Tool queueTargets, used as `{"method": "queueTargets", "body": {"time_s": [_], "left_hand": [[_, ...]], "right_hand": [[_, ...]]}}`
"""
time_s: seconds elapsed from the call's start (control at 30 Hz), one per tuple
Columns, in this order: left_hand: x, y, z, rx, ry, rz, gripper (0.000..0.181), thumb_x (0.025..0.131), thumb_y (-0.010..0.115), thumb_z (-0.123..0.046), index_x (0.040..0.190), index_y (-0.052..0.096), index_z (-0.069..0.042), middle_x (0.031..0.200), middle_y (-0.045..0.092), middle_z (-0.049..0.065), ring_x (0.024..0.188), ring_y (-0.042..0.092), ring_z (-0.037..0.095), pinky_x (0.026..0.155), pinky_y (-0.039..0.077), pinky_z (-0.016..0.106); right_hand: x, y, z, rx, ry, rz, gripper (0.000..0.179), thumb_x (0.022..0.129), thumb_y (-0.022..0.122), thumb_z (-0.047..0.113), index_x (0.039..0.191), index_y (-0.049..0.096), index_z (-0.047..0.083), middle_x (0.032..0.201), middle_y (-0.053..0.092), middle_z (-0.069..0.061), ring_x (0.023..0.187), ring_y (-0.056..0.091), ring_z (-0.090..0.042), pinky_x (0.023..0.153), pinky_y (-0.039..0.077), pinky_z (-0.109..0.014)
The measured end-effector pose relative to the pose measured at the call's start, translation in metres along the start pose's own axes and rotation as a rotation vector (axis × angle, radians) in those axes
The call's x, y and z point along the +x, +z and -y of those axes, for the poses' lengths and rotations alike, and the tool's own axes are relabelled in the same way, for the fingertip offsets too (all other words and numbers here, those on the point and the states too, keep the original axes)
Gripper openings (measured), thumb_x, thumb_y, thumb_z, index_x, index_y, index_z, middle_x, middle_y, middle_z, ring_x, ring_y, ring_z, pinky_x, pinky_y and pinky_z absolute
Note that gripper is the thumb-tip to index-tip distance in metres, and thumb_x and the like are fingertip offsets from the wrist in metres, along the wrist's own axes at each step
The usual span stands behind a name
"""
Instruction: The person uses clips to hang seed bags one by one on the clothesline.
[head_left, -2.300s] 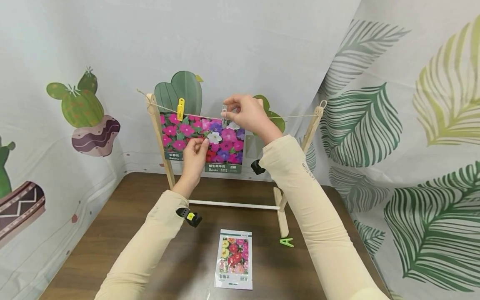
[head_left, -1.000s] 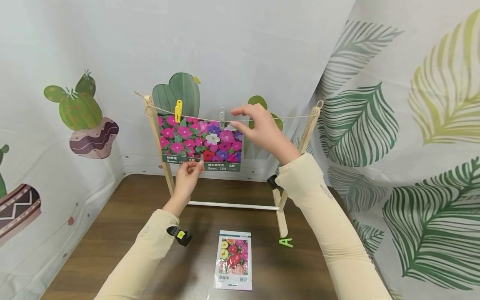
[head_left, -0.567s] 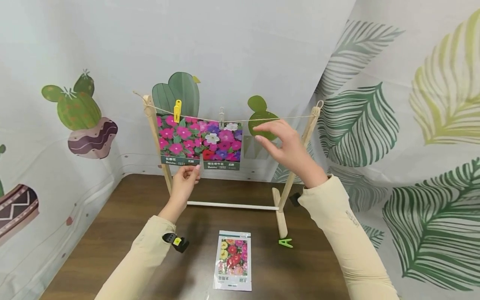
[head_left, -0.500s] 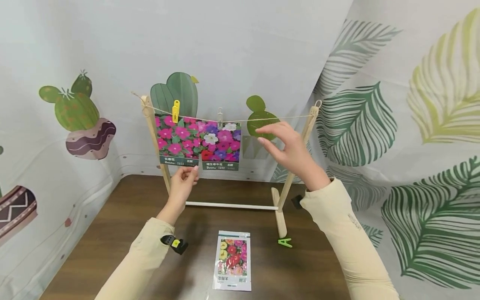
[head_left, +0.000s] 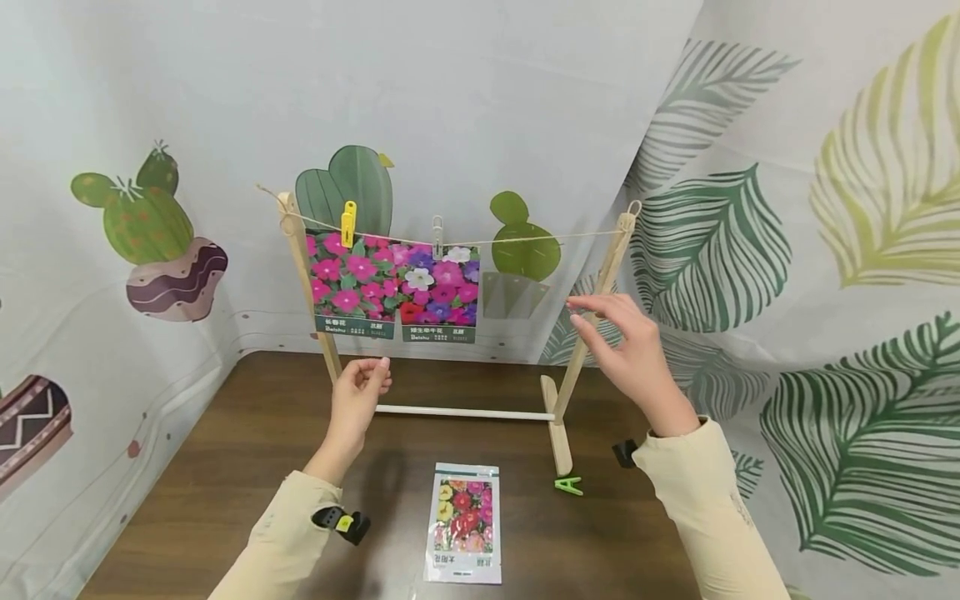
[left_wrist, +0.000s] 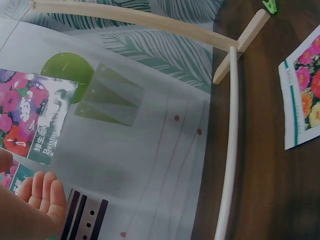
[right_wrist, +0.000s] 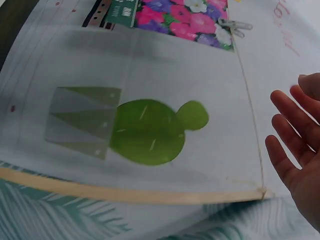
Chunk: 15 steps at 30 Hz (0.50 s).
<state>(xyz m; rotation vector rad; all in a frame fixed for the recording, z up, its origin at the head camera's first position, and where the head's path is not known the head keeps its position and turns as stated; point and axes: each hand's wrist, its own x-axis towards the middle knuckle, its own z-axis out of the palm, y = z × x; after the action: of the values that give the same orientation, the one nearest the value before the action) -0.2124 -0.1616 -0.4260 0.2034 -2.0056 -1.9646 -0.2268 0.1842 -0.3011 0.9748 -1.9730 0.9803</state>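
Two seed packets with flower pictures hang side by side from a string (head_left: 570, 237). A yellow clothespin (head_left: 348, 224) grips the left packet (head_left: 352, 279), pink flowers on it. On the mixed-colour right packet (head_left: 441, 292) sits a pale grey clothespin (head_left: 437, 237). Just below the left packet, my left hand (head_left: 356, 398) is apart from it, fingers loosely bent with nothing in them. My right hand (head_left: 630, 350) hovers before the rack's right post, thumb and fingers spread and holding nothing. A third seed packet (head_left: 462, 523) lies on the table, upside down to me, with a green clothespin (head_left: 568, 486) beyond it to the right.
The wooden rack's right post (head_left: 600, 308) and foot (head_left: 557, 429) stand on the brown table (head_left: 247, 467), joined low by a white rod (head_left: 465, 412). Close behind hangs a pale cloth (head_left: 465, 108) printed with cacti and leaves.
My right hand has let go of the grey clothespin and moved right and down. My left hand has come off the packets and dropped lower. Both packets stay hanging.
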Motion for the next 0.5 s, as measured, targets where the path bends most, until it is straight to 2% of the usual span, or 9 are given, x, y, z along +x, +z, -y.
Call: {"method": "queueTargets", "body": {"time_s": [0.1, 0.17, 0.33, 0.5], "left_hand": [[-0.007, 0.001, 0.004, 0.013, -0.002, -0.003, 0.028, 0.096, 0.060, -0.022, 0.106, 0.055, 0.003, 0.085, 0.061, 0.000, 0.076, 0.060, 0.006, 0.073, 0.051, 0.018], [-0.012, 0.002, 0.008, 0.021, 0.001, -0.002, 0.027, 0.096, 0.060, -0.022, 0.106, 0.055, 0.003, 0.085, 0.060, 0.001, 0.075, 0.059, 0.006, 0.072, 0.050, 0.018], [-0.024, 0.004, 0.019, 0.059, 0.000, 0.004, 0.026, 0.096, 0.061, -0.020, 0.106, 0.056, 0.004, 0.088, 0.060, 0.010, 0.073, 0.057, 0.006, 0.069, 0.047, 0.017], [-0.031, 0.006, 0.034, 0.123, -0.014, 0.021, 0.029, 0.095, 0.063, -0.021, 0.106, 0.057, 0.004, 0.088, 0.061, 0.010, 0.074, 0.057, 0.009, 0.066, 0.047, 0.018]], "right_hand": [[-0.014, -0.004, -0.006, 0.007, 0.041, -0.049, 0.033, 0.081, 0.069, -0.010, 0.112, 0.069, 0.004, 0.102, 0.071, -0.008, 0.093, 0.057, -0.020, 0.083, 0.043, -0.026], [-0.026, -0.007, -0.010, 0.012, 0.073, -0.069, 0.035, 0.081, 0.068, -0.011, 0.112, 0.069, 0.004, 0.101, 0.071, -0.009, 0.092, 0.057, -0.019, 0.082, 0.043, -0.026], [-0.057, -0.012, -0.021, 0.007, 0.213, -0.065, 0.032, 0.085, 0.066, -0.008, 0.114, 0.068, 0.004, 0.100, 0.070, -0.011, 0.089, 0.056, -0.009, 0.078, 0.043, -0.020], [-0.088, -0.009, -0.033, -0.032, 0.330, -0.071, 0.029, 0.087, 0.064, -0.007, 0.114, 0.067, 0.001, 0.098, 0.070, -0.014, 0.086, 0.056, -0.003, 0.077, 0.042, -0.014]]}}
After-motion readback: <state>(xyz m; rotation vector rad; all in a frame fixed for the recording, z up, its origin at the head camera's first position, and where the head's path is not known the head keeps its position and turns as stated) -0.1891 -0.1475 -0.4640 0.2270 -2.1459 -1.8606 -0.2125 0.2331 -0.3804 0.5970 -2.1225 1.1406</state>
